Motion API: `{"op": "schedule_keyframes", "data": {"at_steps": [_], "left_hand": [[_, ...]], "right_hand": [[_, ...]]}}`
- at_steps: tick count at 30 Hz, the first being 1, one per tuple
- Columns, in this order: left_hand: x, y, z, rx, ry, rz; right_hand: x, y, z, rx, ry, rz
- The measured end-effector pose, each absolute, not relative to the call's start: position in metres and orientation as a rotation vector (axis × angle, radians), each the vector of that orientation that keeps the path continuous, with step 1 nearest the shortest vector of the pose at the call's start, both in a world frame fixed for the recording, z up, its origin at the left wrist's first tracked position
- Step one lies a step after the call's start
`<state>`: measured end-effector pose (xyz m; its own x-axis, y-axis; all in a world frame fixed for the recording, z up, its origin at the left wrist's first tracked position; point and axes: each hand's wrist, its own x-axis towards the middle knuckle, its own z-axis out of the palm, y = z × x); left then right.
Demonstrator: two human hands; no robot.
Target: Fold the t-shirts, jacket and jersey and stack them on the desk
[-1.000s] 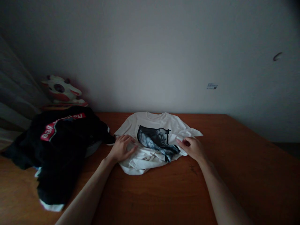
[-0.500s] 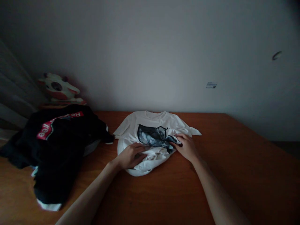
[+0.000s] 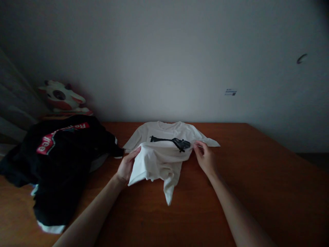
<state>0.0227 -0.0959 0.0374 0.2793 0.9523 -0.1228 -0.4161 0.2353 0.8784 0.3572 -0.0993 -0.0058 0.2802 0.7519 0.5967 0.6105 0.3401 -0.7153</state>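
Observation:
A white T-shirt (image 3: 156, 157) lies on the wooden table, its collar toward the wall. Part of its dark printed picture shows below the chest; a raised fold of cloth covers the rest. At the shirt's left side, my left hand (image 3: 126, 164) grips the lifted cloth, thumb on top and the other fingers hidden beneath. My right hand (image 3: 205, 156) pinches the shirt's right edge beside the print. The lower part of the shirt hangs loosely toward me, with one crumpled corner pointing down.
A black garment (image 3: 64, 164) with red-and-white lettering is heaped on the left of the table (image 3: 246, 192). Behind it sits a cow-shaped toy (image 3: 61, 96). The wall (image 3: 164, 61) rises at the table's back edge and bears a small label (image 3: 230, 92).
My left hand has moved left and raised the shirt's lower cloth, which now covers much of the print. The right hand stays near the right edge, slightly higher.

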Motion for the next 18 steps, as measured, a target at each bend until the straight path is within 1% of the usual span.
{"op": "schedule_keyframes", "data": {"at_steps": [4, 8, 11, 18], "left_hand": [[0.031, -0.087, 0.031, 0.707, 0.933, 0.972], [0.038, -0.087, 0.025, 0.784, 1.005, 1.097], [0.037, -0.092, 0.025, 1.083, 0.975, 1.18], [0.025, -0.091, 0.015, 2.209, 1.14, 1.009]], "right_hand": [[0.345, -0.11, 0.005, -1.233, -1.66, 0.09], [0.336, -0.124, 0.011, -1.167, -2.082, 0.165], [0.331, -0.125, 0.007, -1.173, -2.173, 0.194], [0.334, -0.111, -0.011, -1.258, -1.945, 0.258]]}}
